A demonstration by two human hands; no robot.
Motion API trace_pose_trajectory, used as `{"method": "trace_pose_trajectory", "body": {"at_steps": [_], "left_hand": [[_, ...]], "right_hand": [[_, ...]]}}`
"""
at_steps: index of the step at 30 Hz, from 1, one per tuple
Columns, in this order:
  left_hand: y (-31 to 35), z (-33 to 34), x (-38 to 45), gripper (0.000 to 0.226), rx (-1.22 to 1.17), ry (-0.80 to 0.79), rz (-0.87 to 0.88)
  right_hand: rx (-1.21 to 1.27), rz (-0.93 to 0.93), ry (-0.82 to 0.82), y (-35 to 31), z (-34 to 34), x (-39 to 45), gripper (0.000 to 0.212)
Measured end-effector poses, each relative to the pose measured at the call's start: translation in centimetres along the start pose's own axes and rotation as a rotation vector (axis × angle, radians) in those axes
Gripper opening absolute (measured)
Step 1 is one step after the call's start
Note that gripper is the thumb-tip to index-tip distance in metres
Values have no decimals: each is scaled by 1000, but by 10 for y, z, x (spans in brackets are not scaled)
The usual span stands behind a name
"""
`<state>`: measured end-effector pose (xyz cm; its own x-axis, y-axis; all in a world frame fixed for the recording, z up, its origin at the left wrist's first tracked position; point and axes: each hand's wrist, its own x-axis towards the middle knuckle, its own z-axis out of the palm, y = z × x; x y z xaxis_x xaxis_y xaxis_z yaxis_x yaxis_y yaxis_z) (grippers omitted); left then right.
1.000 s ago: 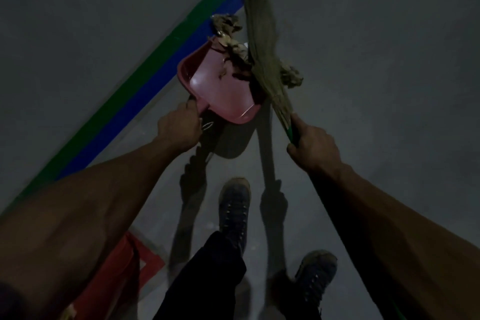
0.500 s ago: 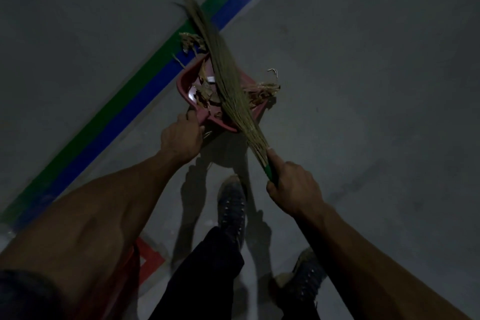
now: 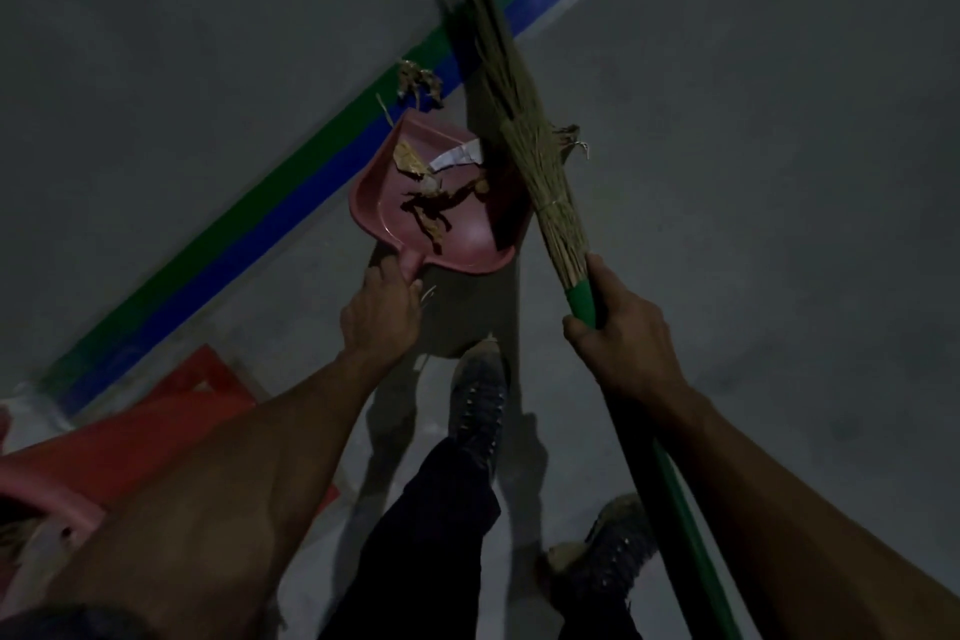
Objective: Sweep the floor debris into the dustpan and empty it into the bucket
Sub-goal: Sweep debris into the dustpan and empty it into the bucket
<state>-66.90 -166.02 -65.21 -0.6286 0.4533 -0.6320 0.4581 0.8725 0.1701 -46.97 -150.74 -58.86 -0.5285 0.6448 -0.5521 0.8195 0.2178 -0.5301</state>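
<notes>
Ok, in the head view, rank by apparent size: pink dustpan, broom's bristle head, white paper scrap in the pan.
1. Bristle head, longest, though blurred.
2. Pink dustpan, comparable in area, so unsure.
3. White paper scrap, clearly smallest.

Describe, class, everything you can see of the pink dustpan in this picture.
The dustpan looks like pink plastic, with a raised rim and a short handle at its near end. The left hand grips that handle. Its open mouth faces away, toward the green and blue floor stripe. Inside lie dry leaves and a white scrap of paper. The broom bristles cross its right edge.
</notes>
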Motion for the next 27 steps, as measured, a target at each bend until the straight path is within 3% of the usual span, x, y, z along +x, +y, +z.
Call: {"method": "trace_pose_trajectory", "body": {"at_steps": [10,15,18,23,27], "left_hand": [[-46,13,-3,31,-20,-20,-209],[-53,2,15,30,-10,-25,-258],[-52,-8,27,32,-12,-41,-254],[-46,-16,37,31,14,-68,-230],[-49,-13,34,32,41,-79,-181]], "right_hand": [[-193,-143,-81,-54,17,88,72],[-296,-133,-143,-74,29,117,55],[-326,-93,-227,-65,35,105,53],[-274,-101,-351,-41,46,41,77],[-117,-80,-286,-27,47,10,80]]}}
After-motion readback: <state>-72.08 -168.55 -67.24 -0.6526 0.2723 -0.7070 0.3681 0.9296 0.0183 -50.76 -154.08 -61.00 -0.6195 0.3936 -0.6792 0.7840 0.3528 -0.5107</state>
